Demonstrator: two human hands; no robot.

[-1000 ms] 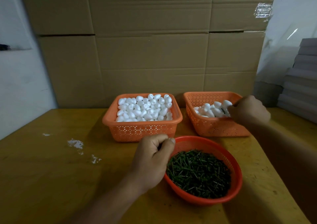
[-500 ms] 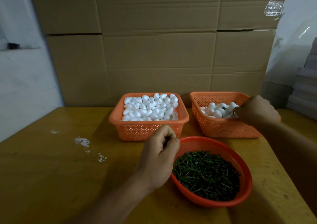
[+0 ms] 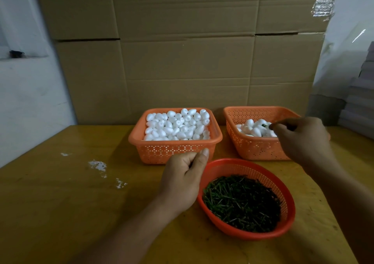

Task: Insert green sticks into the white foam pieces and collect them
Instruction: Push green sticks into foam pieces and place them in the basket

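A square orange basket (image 3: 214,140) at centre holds several plain white foam pieces (image 3: 176,126). To its right, a second orange basket (image 3: 257,148) holds several foam pieces (image 3: 253,129), one showing a green stick end (image 3: 264,125). My right hand (image 3: 301,138) hovers over this basket with its fingers loosely curled; nothing shows between them, and the fingertips are just right of that stick end. A red oval basket (image 3: 289,219) in front holds several green sticks (image 3: 240,201). My left hand (image 3: 182,180) rests at its left rim, fingers curled into the palm and thumb up, nothing visible in it.
Everything stands on a yellow wooden table (image 3: 60,213). White foam crumbs (image 3: 98,165) lie on its left part. Large cardboard boxes (image 3: 182,51) form a wall right behind the baskets. A stack of grey sheets (image 3: 362,101) sits at the far right.
My right hand's fist has loosened over the right basket, and a foam piece with a green stick now shows beside its fingertips. My left hand has stayed by the red basket.
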